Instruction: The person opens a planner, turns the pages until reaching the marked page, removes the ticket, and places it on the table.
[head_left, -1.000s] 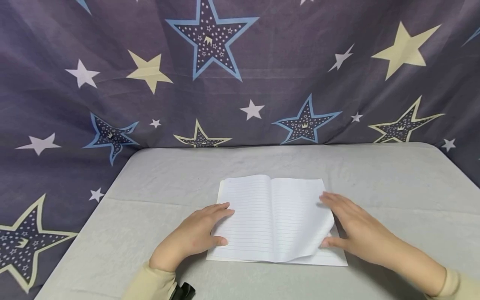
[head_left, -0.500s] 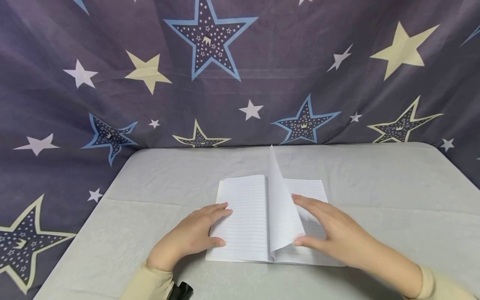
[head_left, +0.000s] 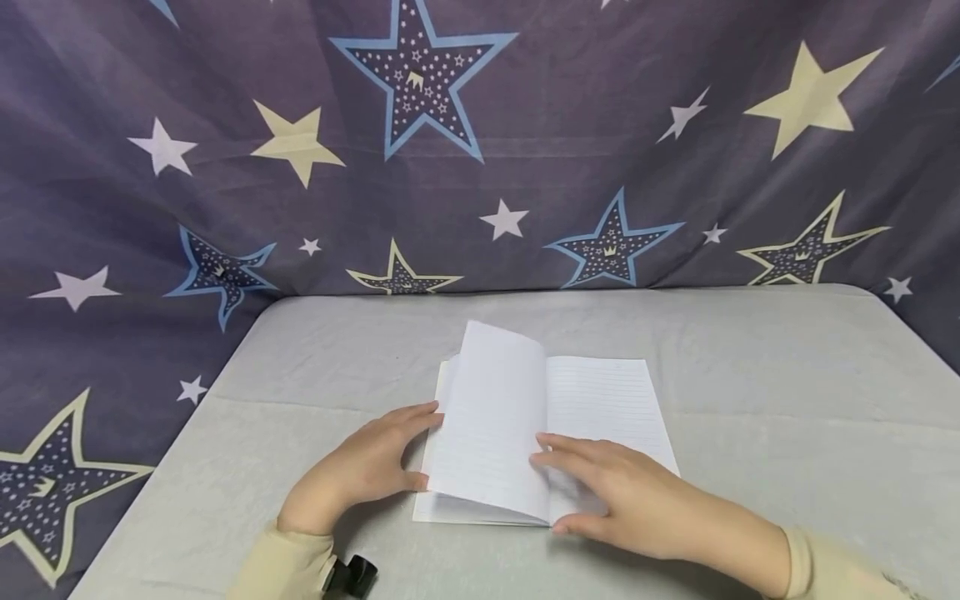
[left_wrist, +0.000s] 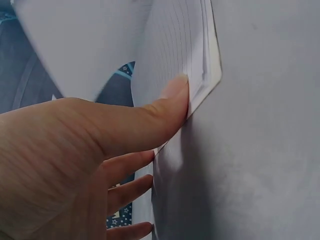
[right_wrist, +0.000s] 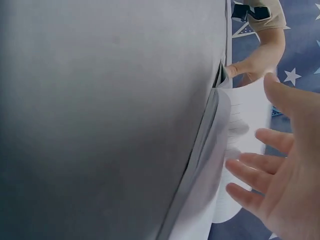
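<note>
An open notebook (head_left: 615,400) with lined white pages lies on the table. One page (head_left: 498,417) leans over the left half, its far corner lifted. My left hand (head_left: 367,458) is at the notebook's left edge, fingers spread; in the left wrist view the thumb (left_wrist: 172,97) rests on the lined page near the corner. My right hand (head_left: 630,492) is over the right half near the spine, its fingers relaxed and spread, fingertips beside the turned page. In the right wrist view nothing is between the right thumb and fingers (right_wrist: 255,175).
A pale grey cloth covers the table (head_left: 787,375). Behind it hangs a dark curtain (head_left: 570,108) printed with stars. A black strap device (head_left: 352,577) sits at the left wrist, by the beige sleeve.
The page has swung from the right half, up past the spine, over to the left half. My right hand has moved left with it and its thumb has come off the page.
</note>
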